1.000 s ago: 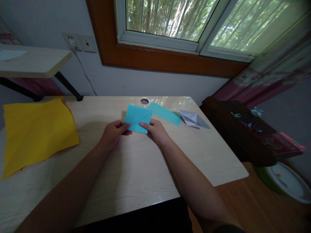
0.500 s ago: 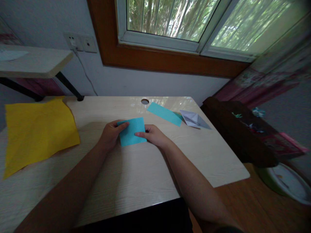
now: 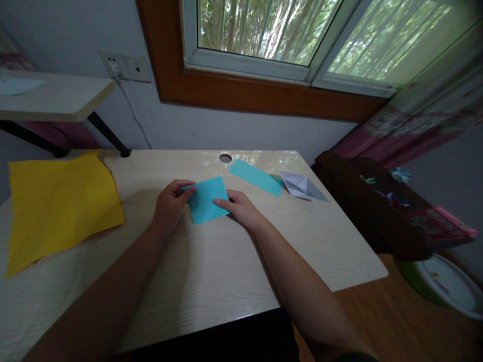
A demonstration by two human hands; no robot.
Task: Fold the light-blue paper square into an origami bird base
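cream wood-grain table (image 3: pixel 313 231) is lying beneath the left hand (image 3: pixel 170 203) and right hand (image 3: pixel 245 208), which are pinching opposite sides of a blue paper square (image 3: pixel 206 198), thumbs (image 3: pixel 222 203) and fingers (image 3: pixel 184 183) nearly together; uneven tugging could be creasing or tearing its edge.

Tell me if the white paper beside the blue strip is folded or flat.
Folded: the white paper shows creases, angled facets and pointed ends, next to the blue strip.
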